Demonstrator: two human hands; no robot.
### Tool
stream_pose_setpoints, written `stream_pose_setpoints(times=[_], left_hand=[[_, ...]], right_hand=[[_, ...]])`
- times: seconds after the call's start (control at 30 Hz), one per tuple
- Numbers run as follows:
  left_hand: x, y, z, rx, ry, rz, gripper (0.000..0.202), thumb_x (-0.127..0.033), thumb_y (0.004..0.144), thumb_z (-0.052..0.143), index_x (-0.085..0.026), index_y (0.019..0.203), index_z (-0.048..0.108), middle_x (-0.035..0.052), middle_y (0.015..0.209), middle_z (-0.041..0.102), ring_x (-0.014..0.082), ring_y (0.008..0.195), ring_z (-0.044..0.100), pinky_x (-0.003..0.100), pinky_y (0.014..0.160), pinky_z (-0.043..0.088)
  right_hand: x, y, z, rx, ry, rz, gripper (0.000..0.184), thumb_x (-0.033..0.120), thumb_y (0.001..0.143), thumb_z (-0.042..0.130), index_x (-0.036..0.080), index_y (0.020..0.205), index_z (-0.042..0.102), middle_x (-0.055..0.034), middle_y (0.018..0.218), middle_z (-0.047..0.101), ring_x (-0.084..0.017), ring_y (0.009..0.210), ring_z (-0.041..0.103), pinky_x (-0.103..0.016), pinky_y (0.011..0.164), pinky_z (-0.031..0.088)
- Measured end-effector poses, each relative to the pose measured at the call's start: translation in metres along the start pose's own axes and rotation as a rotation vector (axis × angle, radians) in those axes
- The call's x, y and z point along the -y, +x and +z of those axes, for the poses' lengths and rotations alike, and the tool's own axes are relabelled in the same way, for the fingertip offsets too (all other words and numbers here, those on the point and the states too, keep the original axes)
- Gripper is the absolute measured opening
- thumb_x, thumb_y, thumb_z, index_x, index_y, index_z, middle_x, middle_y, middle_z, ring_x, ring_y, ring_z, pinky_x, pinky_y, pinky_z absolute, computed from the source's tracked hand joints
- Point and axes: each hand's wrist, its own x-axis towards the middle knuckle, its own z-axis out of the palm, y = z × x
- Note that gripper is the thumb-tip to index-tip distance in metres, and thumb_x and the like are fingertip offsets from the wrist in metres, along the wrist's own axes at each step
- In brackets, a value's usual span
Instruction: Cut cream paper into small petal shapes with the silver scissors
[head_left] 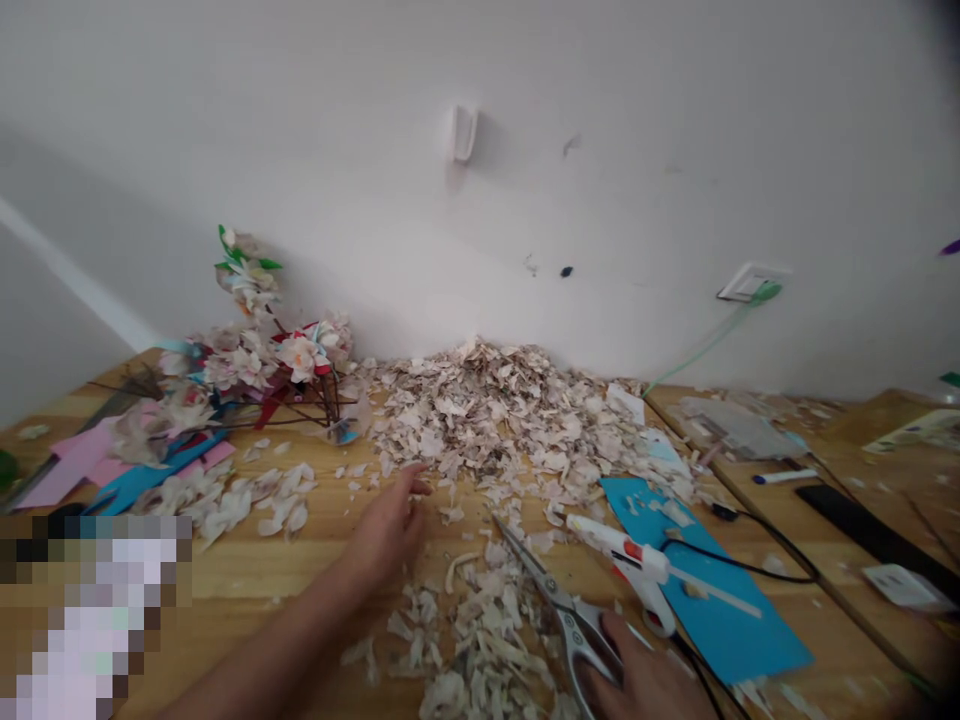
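My right hand [651, 682] is wrapped round the handles of a pair of metal scissors [555, 590]. The blades point away from me and to the left, over loose petal-like scraps [495, 640]. On the wooden table [292, 570], at the near edge of a large heap of dry whitish pieces [480, 400], is my left hand [390, 520]. Its fingers are loosely bent and apart, and I see nothing held in them. Just right of the scissors lies a white glue gun [637, 570] with a clear stick in its back.
A blue sheet [739, 620] lies under the glue gun, with a black cord [772, 575] across it. Flower branches [255, 350] stand at the back left, beside pink paper [82, 455]. On the right are a pen [786, 477] and a black strip [862, 525].
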Motion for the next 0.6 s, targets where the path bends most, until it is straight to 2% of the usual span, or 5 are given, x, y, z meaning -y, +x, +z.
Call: stream_pose_setpoints(times=[0.1,0.27,0.43,0.53,0.6], left_hand=[[-0.008,0.000,0.008,0.103,0.017,0.045,0.043,-0.014,0.074,0.042,-0.022,0.117,0.041,0.0047,0.102,0.061,0.0173,0.090,0.056,0.031,0.082,0.041],[-0.028,-0.006,0.034,0.335,0.021,0.230,0.050,-0.015,0.070,0.051,-0.024,0.119,0.043,0.0057,0.109,0.056,0.0200,0.100,0.050,0.032,0.087,0.037],[-0.032,-0.001,0.049,0.341,-0.061,0.123,0.040,-0.011,0.066,0.053,-0.023,0.104,0.054,0.0039,0.092,0.058,0.0203,0.089,0.052,0.033,0.081,0.038],[-0.032,-0.002,0.043,0.314,-0.158,0.038,0.037,-0.013,0.067,0.053,-0.020,0.104,0.051,0.0008,0.077,0.058,0.0163,0.077,0.053,0.029,0.073,0.041],[-0.033,-0.006,0.035,0.317,-0.238,-0.011,0.042,-0.017,0.068,0.056,-0.018,0.108,0.046,-0.0016,0.071,0.056,0.0132,0.068,0.054,0.026,0.066,0.042]], right_hand=[[0.001,0.000,-0.001,-0.018,0.011,0.010,0.041,0.034,0.080,0.036,0.013,0.110,0.053,-0.0182,0.104,0.066,-0.032,0.091,0.063,-0.037,0.070,0.047],[0.014,0.000,-0.005,-0.076,0.104,0.104,0.044,0.036,0.078,0.035,0.009,0.110,0.051,-0.0187,0.108,0.064,-0.030,0.097,0.060,-0.036,0.079,0.046],[0.027,0.002,-0.010,-0.106,0.412,0.133,0.050,0.042,0.073,0.039,0.010,0.110,0.048,-0.0178,0.111,0.062,-0.028,0.101,0.058,-0.034,0.084,0.044],[0.034,0.007,-0.013,-0.163,0.687,0.115,0.045,0.046,0.068,0.048,0.017,0.103,0.049,-0.0124,0.103,0.065,-0.027,0.094,0.061,-0.033,0.080,0.047],[0.043,0.012,-0.012,-0.202,0.894,0.043,0.037,0.044,0.064,0.058,0.021,0.092,0.051,-0.0061,0.089,0.068,-0.025,0.083,0.064,-0.032,0.074,0.049]])
